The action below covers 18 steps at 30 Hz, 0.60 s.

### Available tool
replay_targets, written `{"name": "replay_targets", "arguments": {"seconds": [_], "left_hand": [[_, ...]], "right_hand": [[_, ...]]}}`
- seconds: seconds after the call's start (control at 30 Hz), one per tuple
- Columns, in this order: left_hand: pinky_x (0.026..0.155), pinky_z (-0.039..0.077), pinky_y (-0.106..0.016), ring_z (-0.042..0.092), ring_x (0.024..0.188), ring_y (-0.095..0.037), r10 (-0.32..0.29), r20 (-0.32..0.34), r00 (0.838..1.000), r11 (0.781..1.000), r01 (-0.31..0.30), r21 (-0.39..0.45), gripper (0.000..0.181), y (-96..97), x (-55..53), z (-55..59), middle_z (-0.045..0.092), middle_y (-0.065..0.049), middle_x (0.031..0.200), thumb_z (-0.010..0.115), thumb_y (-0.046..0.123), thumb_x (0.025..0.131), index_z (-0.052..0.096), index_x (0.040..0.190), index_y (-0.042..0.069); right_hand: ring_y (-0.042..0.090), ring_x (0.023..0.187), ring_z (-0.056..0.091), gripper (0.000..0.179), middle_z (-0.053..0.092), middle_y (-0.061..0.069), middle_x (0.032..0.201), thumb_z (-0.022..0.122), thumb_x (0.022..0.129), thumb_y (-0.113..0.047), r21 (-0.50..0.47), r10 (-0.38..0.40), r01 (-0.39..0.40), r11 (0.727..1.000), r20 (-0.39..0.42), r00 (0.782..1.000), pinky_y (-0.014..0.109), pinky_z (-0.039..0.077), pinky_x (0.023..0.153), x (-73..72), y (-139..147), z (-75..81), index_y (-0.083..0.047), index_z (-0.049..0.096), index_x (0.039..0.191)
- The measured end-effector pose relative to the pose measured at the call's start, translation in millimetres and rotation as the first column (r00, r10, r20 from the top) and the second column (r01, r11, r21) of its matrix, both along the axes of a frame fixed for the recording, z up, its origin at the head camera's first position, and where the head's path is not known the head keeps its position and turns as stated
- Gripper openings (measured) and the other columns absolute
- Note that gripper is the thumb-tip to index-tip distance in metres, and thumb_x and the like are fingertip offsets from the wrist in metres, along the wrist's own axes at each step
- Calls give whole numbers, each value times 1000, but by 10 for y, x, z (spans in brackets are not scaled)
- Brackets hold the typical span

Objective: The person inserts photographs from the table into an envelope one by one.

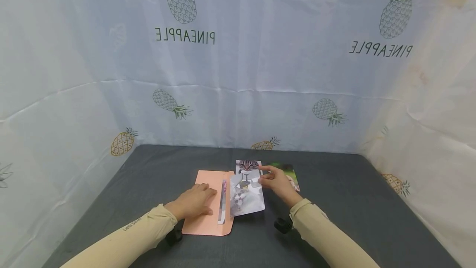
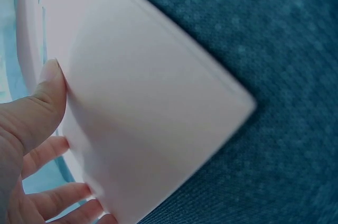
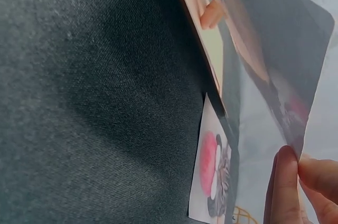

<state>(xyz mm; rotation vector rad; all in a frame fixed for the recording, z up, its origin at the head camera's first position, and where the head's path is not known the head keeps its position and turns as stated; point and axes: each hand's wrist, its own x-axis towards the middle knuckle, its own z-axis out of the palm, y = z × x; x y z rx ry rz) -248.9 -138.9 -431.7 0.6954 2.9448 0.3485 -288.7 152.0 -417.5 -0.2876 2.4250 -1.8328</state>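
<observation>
A peach envelope [image 1: 202,224] lies on the dark table, its slit side facing right with part of a photo [image 1: 223,202] showing inside. My left hand [image 1: 195,201] rests on the envelope's face, fingers spread; the left wrist view has the thumb [image 2: 52,78] lying along the paper. To the right, my right hand [image 1: 279,183] pinches the edge of a pale photo print [image 1: 247,202] with a kitten on it. That print stands tilted off the table in the right wrist view, between thumb and fingers [image 3: 288,176]. Its lower left edge is beside the envelope's opening.
Behind the held print lies a tabby cat photo [image 1: 248,165], partly covered. A green-toned photo [image 1: 293,173] is on the table beyond my right hand, which hides some of it. White pineapple-printed cloth [image 1: 238,61] hangs around the dark table [image 1: 327,210].
</observation>
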Motion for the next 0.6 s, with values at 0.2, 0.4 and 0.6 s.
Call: {"name": "replay_targets", "arguments": {"seconds": [0.2,0.4,0.6], "left_hand": [[100,44,-52,49,124,-38,6,4,1000,1000,-6,-5,57,4,7,14,52,-20,135,79,33,79,60,127,7],[99,44,-53,50,122,-37,4,7,1000,1000,-3,-11,58,2,1,13,53,-19,134,78,34,79,59,128,8],[99,44,-52,50,122,-37,0,-1,1000,1000,0,-12,59,1,-5,-2,53,-19,134,79,35,79,59,127,8]], "right_hand": [[25,90,68,42,68,20,99,63,90,3,52,-41,40,998,18,999,42,56,82,-79,-81,-16,3,55,131],[25,89,68,41,69,19,95,63,89,4,93,-62,61,994,9,998,42,56,82,-141,-149,8,3,57,130],[25,87,69,41,69,19,96,66,86,4,130,-73,73,989,-1,997,40,57,79,-213,-210,50,5,59,127]]}}
